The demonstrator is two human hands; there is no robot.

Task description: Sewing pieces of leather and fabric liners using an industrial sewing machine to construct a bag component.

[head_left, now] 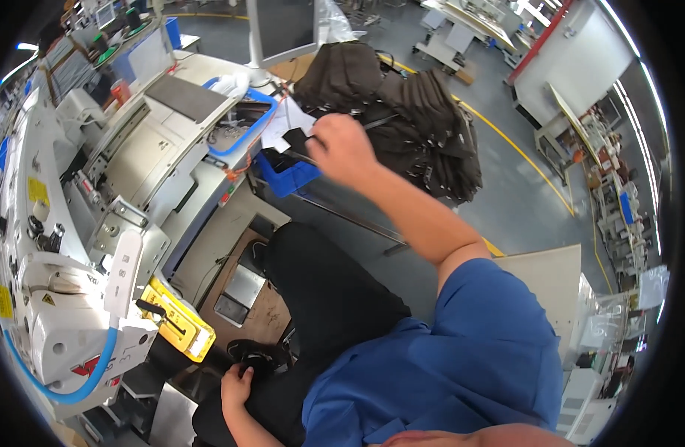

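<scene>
My right hand (344, 150) is reached out over a blue bin (289, 177), its fingers closed on a small black piece of fabric (296, 139). White paper sheets (281, 123) lie just beyond that piece. A large pile of dark brown and black fabric pieces (424, 127) is heaped to the right of this hand. Low down by my thigh, my left hand (236, 386) has curled fingers with something dark between thumb and fingers; what it is I cannot make out against the black trousers.
A white sewing machine (81, 328) with a blue hose and a yellow plate (177, 320) stands close on my left. A blue-rimmed tray (247, 127) sits on the worktable. Below is a pedal (240, 296). A metal bar (350, 218) runs beneath the fabric pile.
</scene>
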